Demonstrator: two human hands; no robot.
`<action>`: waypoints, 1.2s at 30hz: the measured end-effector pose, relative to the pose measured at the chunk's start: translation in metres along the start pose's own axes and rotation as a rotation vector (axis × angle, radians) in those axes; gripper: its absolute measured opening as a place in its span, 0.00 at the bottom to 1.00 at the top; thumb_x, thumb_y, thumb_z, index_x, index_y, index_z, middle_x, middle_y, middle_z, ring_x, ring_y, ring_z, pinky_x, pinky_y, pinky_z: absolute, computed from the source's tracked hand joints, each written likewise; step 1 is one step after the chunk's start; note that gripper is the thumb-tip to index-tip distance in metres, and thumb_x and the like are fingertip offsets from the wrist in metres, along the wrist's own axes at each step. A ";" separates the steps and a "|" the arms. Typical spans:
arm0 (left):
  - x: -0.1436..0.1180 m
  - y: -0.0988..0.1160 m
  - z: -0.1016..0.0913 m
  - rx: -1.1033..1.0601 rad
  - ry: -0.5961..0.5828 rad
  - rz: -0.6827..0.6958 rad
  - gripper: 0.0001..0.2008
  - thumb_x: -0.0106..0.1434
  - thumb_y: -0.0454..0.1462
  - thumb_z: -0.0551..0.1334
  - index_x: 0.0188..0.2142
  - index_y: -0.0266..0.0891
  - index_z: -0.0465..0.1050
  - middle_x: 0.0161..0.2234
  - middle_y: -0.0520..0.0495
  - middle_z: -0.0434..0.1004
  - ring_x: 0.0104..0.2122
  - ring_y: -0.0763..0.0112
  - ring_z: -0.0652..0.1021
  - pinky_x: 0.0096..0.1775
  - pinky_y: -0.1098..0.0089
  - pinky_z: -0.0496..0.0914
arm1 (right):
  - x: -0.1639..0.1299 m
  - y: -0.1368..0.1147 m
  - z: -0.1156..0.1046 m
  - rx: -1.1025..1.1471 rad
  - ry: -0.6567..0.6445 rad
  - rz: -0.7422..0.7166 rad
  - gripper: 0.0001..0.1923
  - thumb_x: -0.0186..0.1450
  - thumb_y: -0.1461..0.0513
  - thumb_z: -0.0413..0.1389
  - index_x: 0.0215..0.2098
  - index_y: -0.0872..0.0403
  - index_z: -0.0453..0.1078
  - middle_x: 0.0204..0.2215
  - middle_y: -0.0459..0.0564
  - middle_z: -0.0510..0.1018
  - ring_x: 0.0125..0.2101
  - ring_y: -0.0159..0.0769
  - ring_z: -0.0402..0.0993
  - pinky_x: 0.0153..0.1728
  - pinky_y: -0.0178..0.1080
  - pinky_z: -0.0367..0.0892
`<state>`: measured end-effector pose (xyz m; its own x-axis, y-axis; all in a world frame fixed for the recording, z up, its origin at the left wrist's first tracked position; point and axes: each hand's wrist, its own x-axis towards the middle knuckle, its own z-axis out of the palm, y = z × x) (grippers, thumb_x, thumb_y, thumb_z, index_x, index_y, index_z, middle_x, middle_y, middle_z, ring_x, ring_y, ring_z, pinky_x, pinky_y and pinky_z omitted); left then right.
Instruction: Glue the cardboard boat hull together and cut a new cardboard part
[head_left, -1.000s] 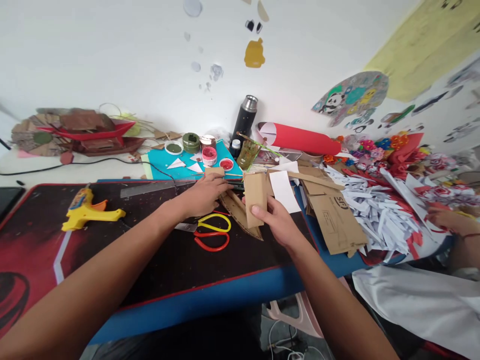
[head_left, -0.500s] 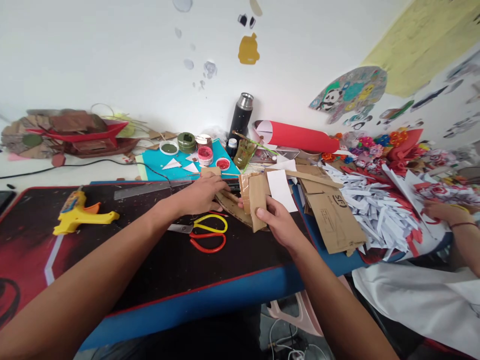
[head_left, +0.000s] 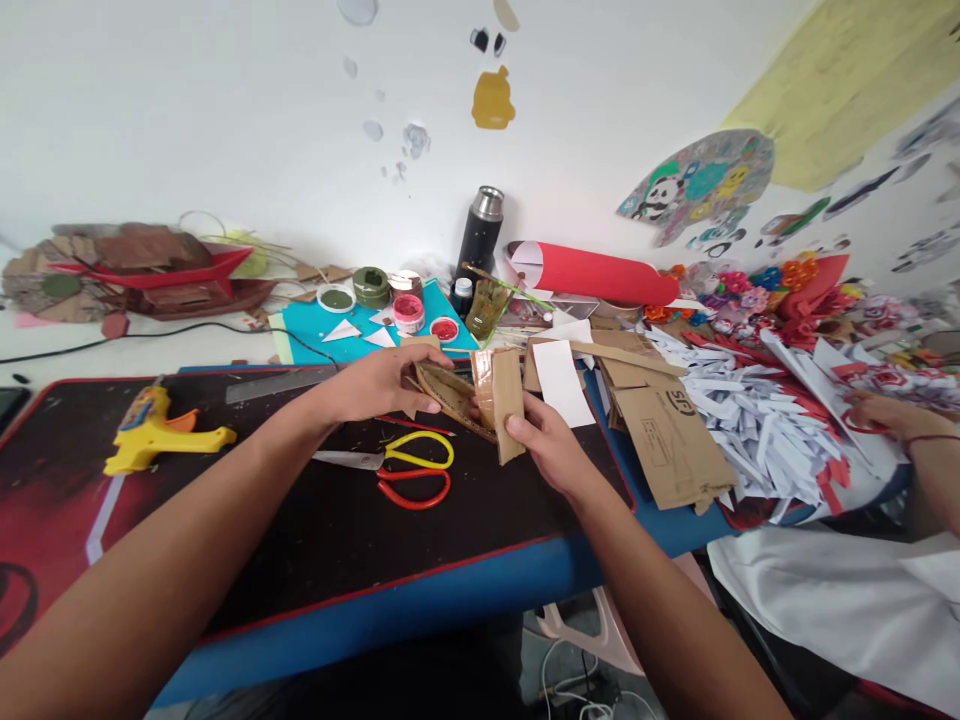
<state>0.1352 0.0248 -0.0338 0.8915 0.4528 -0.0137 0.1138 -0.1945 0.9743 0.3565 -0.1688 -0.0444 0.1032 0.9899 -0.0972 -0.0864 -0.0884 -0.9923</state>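
Observation:
My right hand (head_left: 551, 450) grips a folded brown cardboard piece (head_left: 504, 395) held upright above the black desk mat (head_left: 300, 520). My left hand (head_left: 375, 385) holds a long curved cardboard strip (head_left: 446, 395) lifted off the mat, its end meeting the folded piece. Just below my left hand lie scissors with yellow and red handles (head_left: 412, 470).
A yellow glue gun (head_left: 154, 430) lies at the left, a metal ruler (head_left: 281, 382) behind my left arm. Paint pots (head_left: 409, 310), a black flask (head_left: 480, 235), a red paper roll (head_left: 592, 272) and cardboard sheets (head_left: 667, 430) stand behind and right. Another person's hand (head_left: 885, 415) rests on white paper scraps (head_left: 757, 430).
My left hand has picked the curved cardboard strip up off the mat and brought it toward the folded piece, which my right hand has turned edge-on.

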 end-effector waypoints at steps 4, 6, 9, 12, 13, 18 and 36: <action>-0.006 -0.003 0.004 -0.201 0.083 -0.027 0.35 0.53 0.44 0.80 0.59 0.42 0.76 0.52 0.41 0.85 0.48 0.52 0.83 0.51 0.53 0.78 | 0.001 -0.002 0.008 0.065 -0.021 0.010 0.34 0.61 0.40 0.70 0.58 0.49 0.78 0.56 0.55 0.84 0.58 0.57 0.79 0.62 0.57 0.70; -0.011 -0.003 0.006 -0.248 0.130 -0.058 0.30 0.55 0.47 0.79 0.55 0.41 0.80 0.50 0.40 0.86 0.51 0.48 0.83 0.54 0.50 0.77 | 0.001 -0.006 0.011 0.116 -0.033 0.012 0.34 0.60 0.40 0.70 0.57 0.49 0.79 0.56 0.56 0.84 0.58 0.58 0.79 0.62 0.57 0.71; -0.019 -0.002 0.010 -0.351 0.234 -0.048 0.24 0.57 0.50 0.78 0.48 0.42 0.85 0.51 0.40 0.86 0.53 0.46 0.82 0.55 0.52 0.77 | -0.001 -0.015 0.014 0.151 -0.038 0.015 0.35 0.59 0.38 0.70 0.56 0.49 0.79 0.56 0.56 0.84 0.59 0.59 0.79 0.61 0.58 0.71; -0.027 -0.003 0.017 -0.540 0.279 -0.056 0.25 0.58 0.50 0.78 0.52 0.44 0.84 0.53 0.40 0.85 0.50 0.50 0.84 0.48 0.58 0.81 | -0.003 -0.020 0.015 0.078 -0.033 0.011 0.38 0.58 0.36 0.69 0.57 0.48 0.80 0.57 0.56 0.83 0.61 0.61 0.76 0.62 0.58 0.70; -0.029 -0.003 0.020 -0.603 0.285 -0.068 0.25 0.59 0.49 0.77 0.53 0.45 0.83 0.52 0.40 0.85 0.49 0.52 0.85 0.46 0.60 0.81 | -0.003 -0.021 0.015 0.047 -0.038 0.010 0.39 0.58 0.35 0.69 0.57 0.48 0.80 0.57 0.56 0.83 0.62 0.61 0.75 0.62 0.58 0.70; -0.037 0.000 0.036 -0.783 0.338 -0.084 0.22 0.63 0.48 0.75 0.55 0.46 0.82 0.50 0.43 0.86 0.47 0.57 0.85 0.45 0.63 0.82 | -0.001 -0.015 0.020 0.009 -0.054 -0.013 0.37 0.59 0.37 0.69 0.58 0.48 0.79 0.57 0.54 0.83 0.60 0.59 0.76 0.60 0.55 0.70; -0.046 0.008 0.050 -0.749 0.396 -0.102 0.21 0.63 0.49 0.75 0.52 0.43 0.81 0.51 0.42 0.85 0.49 0.54 0.84 0.45 0.61 0.82 | -0.003 -0.018 0.041 -0.074 -0.055 0.002 0.33 0.59 0.38 0.70 0.54 0.48 0.81 0.52 0.52 0.82 0.55 0.57 0.77 0.56 0.53 0.71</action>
<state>0.1171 -0.0408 -0.0369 0.6580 0.7346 -0.1655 -0.2594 0.4274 0.8660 0.3175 -0.1662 -0.0228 0.0486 0.9941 -0.0966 -0.0130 -0.0961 -0.9953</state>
